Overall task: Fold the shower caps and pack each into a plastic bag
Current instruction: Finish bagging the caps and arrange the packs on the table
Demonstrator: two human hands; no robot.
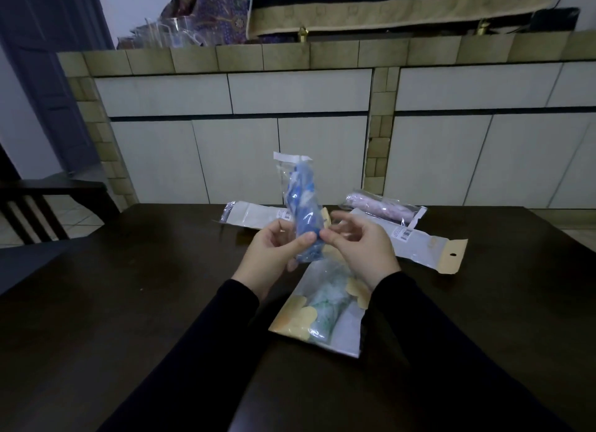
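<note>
- The left hand (274, 254), palm up, is raised above the dark surface (129, 302), thumb pinching the bagged blue shower cap (304, 206) near its lower end.
- The right hand (358, 247) pinches the same end, other fingers loosely spread.
- The bag stands nearly upright between both hands.

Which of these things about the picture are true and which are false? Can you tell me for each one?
1. Both hands hold the blue shower cap in its clear bag above the table. True: the left hand and right hand pinch its lower end.
2. The blue cap lies flat on the table. False: it is held up, tilted, in the air.
3. A green cap in a flowered bag lies on the table near the person. True.
4. The pink cap is loose, with no bag. False: it sits rolled inside a clear bag at the far right.
5. The person wears white sleeves. False: the sleeves are dark.
</note>
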